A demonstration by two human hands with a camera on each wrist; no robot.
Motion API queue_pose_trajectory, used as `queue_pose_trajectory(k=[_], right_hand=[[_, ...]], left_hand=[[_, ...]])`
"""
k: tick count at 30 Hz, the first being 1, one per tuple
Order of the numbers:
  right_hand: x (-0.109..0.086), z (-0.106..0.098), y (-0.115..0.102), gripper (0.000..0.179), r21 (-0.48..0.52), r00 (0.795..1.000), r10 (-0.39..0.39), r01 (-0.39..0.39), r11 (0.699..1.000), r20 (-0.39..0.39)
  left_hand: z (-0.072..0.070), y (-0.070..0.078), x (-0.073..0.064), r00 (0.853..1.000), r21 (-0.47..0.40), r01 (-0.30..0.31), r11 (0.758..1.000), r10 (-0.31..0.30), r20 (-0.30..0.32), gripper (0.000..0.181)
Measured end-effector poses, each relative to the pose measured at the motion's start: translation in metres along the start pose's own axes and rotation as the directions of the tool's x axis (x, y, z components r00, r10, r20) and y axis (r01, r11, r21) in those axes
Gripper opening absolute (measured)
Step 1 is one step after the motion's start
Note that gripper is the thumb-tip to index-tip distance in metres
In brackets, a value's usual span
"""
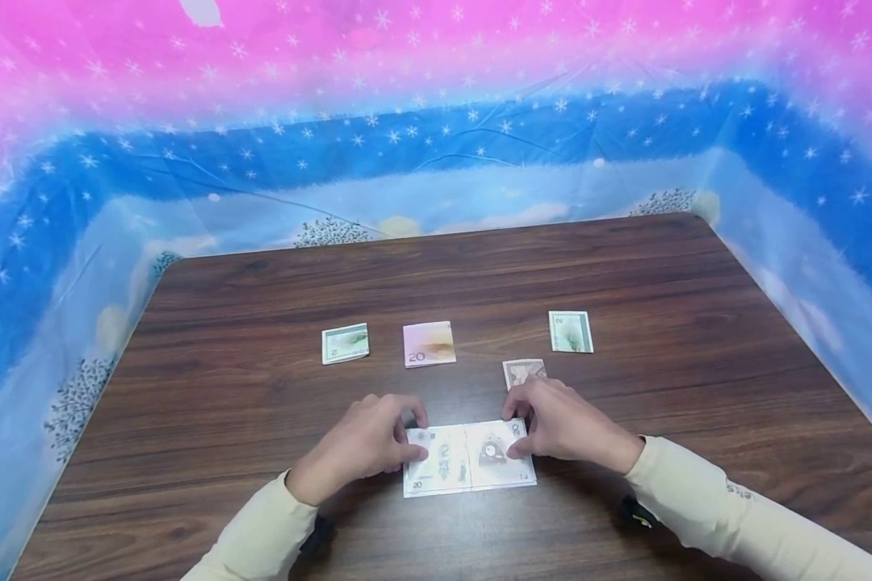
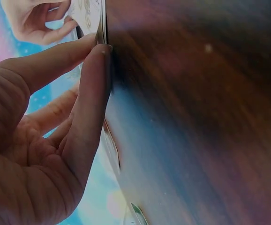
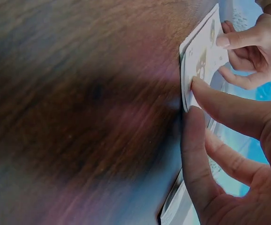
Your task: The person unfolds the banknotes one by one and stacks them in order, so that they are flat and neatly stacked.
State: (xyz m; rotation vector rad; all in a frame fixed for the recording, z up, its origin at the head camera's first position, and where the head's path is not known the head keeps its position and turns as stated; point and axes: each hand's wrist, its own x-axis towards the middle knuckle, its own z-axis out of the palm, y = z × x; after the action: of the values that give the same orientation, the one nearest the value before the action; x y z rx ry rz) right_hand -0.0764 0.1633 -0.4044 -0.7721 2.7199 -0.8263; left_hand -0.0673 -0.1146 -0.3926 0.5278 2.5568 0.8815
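Observation:
A pale banknote (image 1: 468, 476) marked 20 lies spread out near the front of the table, with a crease down its middle. My left hand (image 1: 369, 436) pinches its left end, thumb on top and index finger at the edge. At the opposite end my right hand (image 1: 558, 424) pinches the note the same way, as its thumb and index fingertip (image 3: 195, 115) show in the right wrist view. Just behind the right hand lies a folded brownish banknote (image 1: 521, 371), partly covered by the fingers.
Farther back on the dark wooden table (image 1: 262, 452) lie a folded green banknote (image 1: 345, 344) at left, a folded pink banknote (image 1: 429, 344) marked 20 beside it, and another folded green banknote (image 1: 571, 332) at right. A snowflake-patterned cloth (image 1: 436, 129) hangs around the table.

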Motion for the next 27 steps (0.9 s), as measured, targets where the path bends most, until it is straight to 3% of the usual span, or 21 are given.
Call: queue_pose_trajectory(k=[5, 8, 11, 14, 16, 19, 23, 27], right_hand=[[-0.001, 0.0, 0.0, 0.04, -0.035, 1.0, -0.001, 0.0, 0.999, -0.029], [0.003, -0.005, -0.001, 0.039, -0.019, 0.999, 0.014, -0.015, 1.0, -0.038], [0.01, -0.013, -0.001, 0.034, 0.052, 0.998, 0.06, -0.058, 0.997, -0.034], [0.021, -0.02, 0.002, 0.03, 0.21, 0.994, 0.112, -0.108, 0.972, -0.005], [0.029, -0.022, 0.005, 0.031, 0.344, 0.988, 0.149, -0.149, 0.927, 0.024], [0.045, -0.023, 0.007, 0.035, 0.517, 0.973, 0.22, -0.225, 0.826, 0.072], [0.064, -0.02, 0.007, 0.04, 0.616, 0.942, 0.309, -0.323, 0.719, 0.134], [0.079, -0.018, 0.005, 0.044, 0.693, 0.923, 0.335, -0.367, 0.621, 0.189]], left_hand=[[-0.001, 0.0, 0.001, 0.999, 0.049, 0.007, 0.999, -0.005, -0.038, 0.031], [-0.005, 0.002, 0.002, 0.995, 0.054, 0.011, 0.998, -0.006, -0.098, 0.027], [-0.012, 0.003, 0.005, 0.981, 0.062, 0.009, 0.998, 0.003, -0.194, 0.019], [-0.017, 0.003, 0.011, 0.956, 0.11, -0.001, 0.994, 0.033, -0.291, 0.016], [-0.018, 0.003, 0.017, 0.942, 0.142, -0.013, 0.99, 0.06, -0.33, 0.018], [-0.018, 0.003, 0.026, 0.939, 0.188, -0.02, 0.982, 0.083, -0.334, 0.024], [-0.015, 0.002, 0.036, 0.962, 0.211, -0.049, 0.976, 0.102, -0.252, 0.034], [-0.012, 0.001, 0.042, 0.984, 0.215, -0.036, 0.976, 0.073, -0.164, 0.039]])
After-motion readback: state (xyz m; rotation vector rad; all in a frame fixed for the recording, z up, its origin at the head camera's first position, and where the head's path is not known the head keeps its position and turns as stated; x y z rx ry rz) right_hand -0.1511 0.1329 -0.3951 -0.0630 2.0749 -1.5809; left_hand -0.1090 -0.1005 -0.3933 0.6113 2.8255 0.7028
